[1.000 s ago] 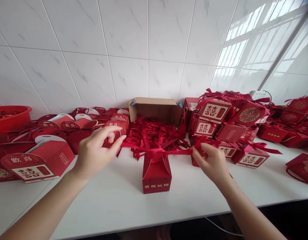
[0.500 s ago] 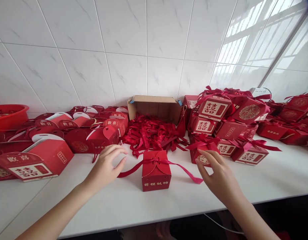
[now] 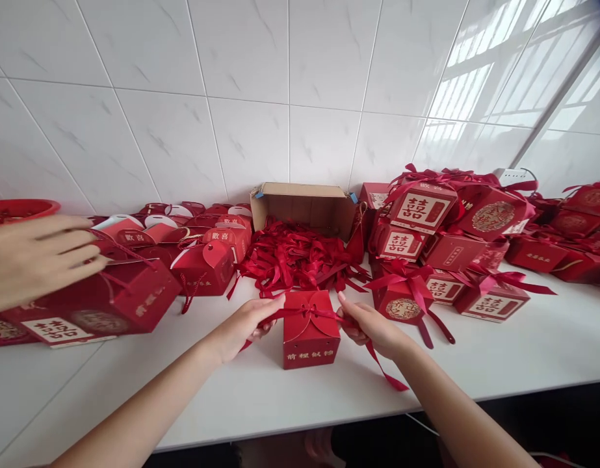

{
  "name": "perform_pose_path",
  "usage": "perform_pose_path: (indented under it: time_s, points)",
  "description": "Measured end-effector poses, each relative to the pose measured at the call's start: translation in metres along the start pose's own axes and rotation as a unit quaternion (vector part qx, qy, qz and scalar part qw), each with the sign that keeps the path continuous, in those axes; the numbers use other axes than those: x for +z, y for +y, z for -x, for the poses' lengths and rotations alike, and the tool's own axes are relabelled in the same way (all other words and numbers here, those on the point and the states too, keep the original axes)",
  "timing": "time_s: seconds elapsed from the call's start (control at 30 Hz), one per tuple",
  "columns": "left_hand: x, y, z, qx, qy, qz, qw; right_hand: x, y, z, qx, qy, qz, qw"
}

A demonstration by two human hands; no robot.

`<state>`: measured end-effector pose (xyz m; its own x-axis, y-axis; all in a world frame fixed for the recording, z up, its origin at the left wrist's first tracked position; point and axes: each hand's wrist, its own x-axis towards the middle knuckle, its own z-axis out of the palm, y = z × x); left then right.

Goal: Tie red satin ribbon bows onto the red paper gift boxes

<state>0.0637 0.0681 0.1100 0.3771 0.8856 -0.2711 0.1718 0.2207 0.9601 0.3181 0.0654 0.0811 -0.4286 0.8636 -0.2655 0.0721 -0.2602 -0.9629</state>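
A small red box [image 3: 311, 348] with gold characters stands upright on the white table. A red ribbon [image 3: 388, 377] runs through the holes in its top flaps and out to both sides. My left hand [image 3: 248, 325] pinches the ribbon at the box's left side. On the right side, my right hand [image 3: 370, 324] grips the other length, whose tail hangs to the table.
Behind the box, a cardboard carton [image 3: 302, 190] spills loose red ribbons [image 3: 300, 257]. Ribboned boxes [image 3: 421, 211] are piled at right. At left, another person's hand [image 3: 36, 260] is over a red box [image 3: 148, 292], near a red basin [image 3: 36, 207].
Both my hands have moved inward and closed on the ribbon beside the box. Another person's hand has come in at the left, and a handled red box now shows there.
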Motion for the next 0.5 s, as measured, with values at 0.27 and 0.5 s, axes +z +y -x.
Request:
perform_pose_path:
  time_s: [0.27, 0.5]
  points:
    - [-0.010, -0.003, -0.002, 0.036, 0.010, -0.043, 0.998, -0.013, -0.003, 0.010, -0.075, 0.039, 0.074, 0.994]
    - [-0.010, 0.005, 0.003, 0.075, 0.035, -0.168, 0.982, -0.018, -0.008, 0.027, -0.077, -0.064, -0.104, 0.990]
